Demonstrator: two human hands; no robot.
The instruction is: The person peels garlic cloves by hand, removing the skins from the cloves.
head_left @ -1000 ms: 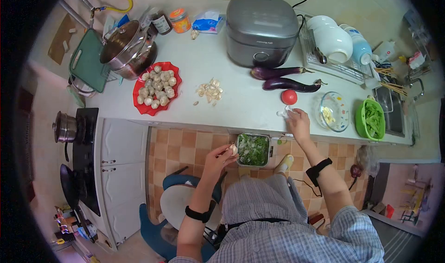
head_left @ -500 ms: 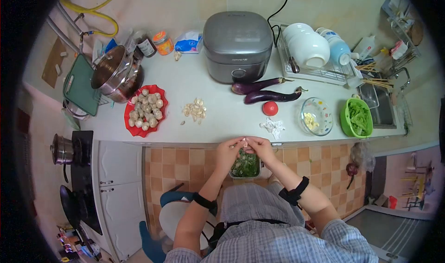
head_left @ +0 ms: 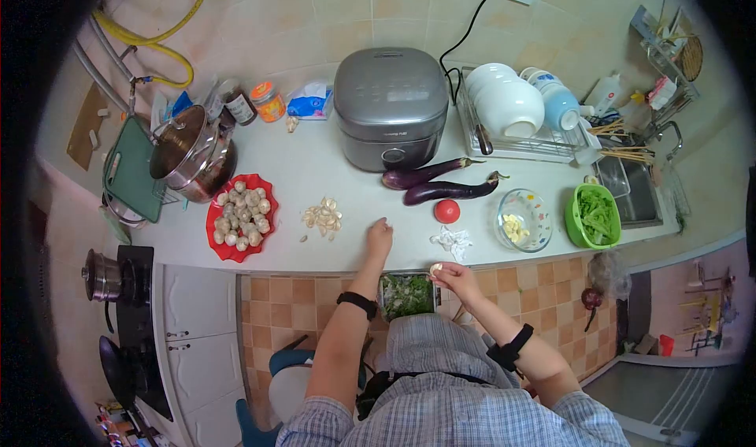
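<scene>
Left hand [head_left: 379,240] over white kitchen counter [head_left: 315,163]

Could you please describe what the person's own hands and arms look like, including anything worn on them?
The left hand and right hand are bare, with no gloves. Each forearm has a black band, one on the left and one on the right. The short, loose sleeves are blue-grey and checked. No markings are readable on the bands.
</scene>
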